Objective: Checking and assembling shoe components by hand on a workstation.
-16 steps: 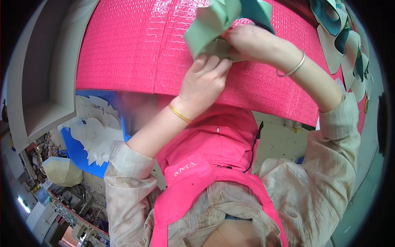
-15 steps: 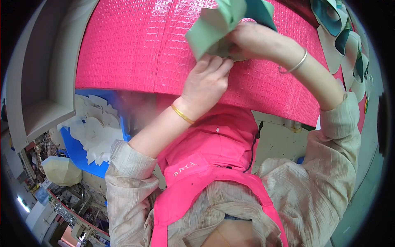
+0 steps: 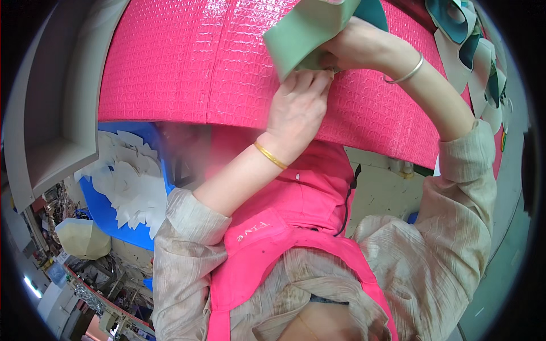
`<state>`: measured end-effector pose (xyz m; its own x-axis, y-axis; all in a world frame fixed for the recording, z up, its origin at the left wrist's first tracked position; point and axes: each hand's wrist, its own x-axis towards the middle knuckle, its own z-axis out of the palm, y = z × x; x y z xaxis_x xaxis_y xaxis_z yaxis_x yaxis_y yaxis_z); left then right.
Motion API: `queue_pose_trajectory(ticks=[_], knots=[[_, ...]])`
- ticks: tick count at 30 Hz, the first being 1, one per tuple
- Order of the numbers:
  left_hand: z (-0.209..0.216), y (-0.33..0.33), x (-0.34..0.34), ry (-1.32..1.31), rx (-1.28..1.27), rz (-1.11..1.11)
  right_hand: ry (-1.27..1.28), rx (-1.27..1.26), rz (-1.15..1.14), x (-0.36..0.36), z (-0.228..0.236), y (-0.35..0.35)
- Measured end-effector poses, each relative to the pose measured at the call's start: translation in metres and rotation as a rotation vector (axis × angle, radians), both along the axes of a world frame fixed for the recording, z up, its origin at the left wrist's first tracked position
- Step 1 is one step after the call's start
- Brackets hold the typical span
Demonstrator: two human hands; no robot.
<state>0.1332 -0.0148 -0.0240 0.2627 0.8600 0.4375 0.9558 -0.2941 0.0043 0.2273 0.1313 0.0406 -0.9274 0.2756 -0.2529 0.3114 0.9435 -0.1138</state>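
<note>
Both hands are together over the pink quilted table cover, near its middle. My left hand (image 3: 298, 108) has its fingers closed in a pinch on the lower edge of a light green sheet piece (image 3: 310, 35), folded or curved, with a darker teal side (image 3: 372, 12). My right hand (image 3: 364, 45) is curled around the same piece from the right, its fingertips partly hidden behind the material. Between the two hands a small bit of the edge shows; I cannot make out its detail. A gold bangle is on my left wrist, a silver one on my right.
The pink cover (image 3: 159, 68) spreads across the table before me. More green and teal pieces (image 3: 469, 51) lie heaped at the far right. A grey open box-like shelf (image 3: 62, 113) stands at the left. Below it, a blue bin (image 3: 102, 199) holds white cut scraps (image 3: 128, 176).
My left hand has moved slightly right along the lower edge of the green piece. The piece has turned a little, showing a broader light green face. My right hand has risen slightly.
</note>
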Motion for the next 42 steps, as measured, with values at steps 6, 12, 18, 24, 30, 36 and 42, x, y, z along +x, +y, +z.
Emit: queue_pose_trajectory(ticks=[6,12,18,24,30,36,42], knots=[[0.023,0.011,-0.015,0.122,-0.088,-0.162,-0.173,-0.222,-0.103,0.017,0.015,0.026],[0.026,-0.005,-0.032,0.125,-0.187,-0.25,-0.104,-0.457,-0.191,0.008,0.006,0.002],[0.006,-0.018,-0.032,-0.247,-0.233,-0.156,-0.028,-0.422,-0.303,0.0,-0.014,-0.002],[0.001,-0.017,-0.024,-0.297,-0.183,-0.082,0.016,-0.08,-0.148,-0.008,-0.018,-0.016],[0.001,-0.016,-0.011,-0.036,-0.108,0.001,-0.016,-0.2,-0.068,-0.002,-0.009,-0.004],[0.004,-0.017,-0.007,-0.233,-0.182,0.039,0.119,-0.114,-0.004,0.002,-0.015,-0.006],[0.001,-0.014,-0.01,-0.12,-0.14,0.005,0.018,-0.096,-0.028,-0.002,-0.014,-0.007]])
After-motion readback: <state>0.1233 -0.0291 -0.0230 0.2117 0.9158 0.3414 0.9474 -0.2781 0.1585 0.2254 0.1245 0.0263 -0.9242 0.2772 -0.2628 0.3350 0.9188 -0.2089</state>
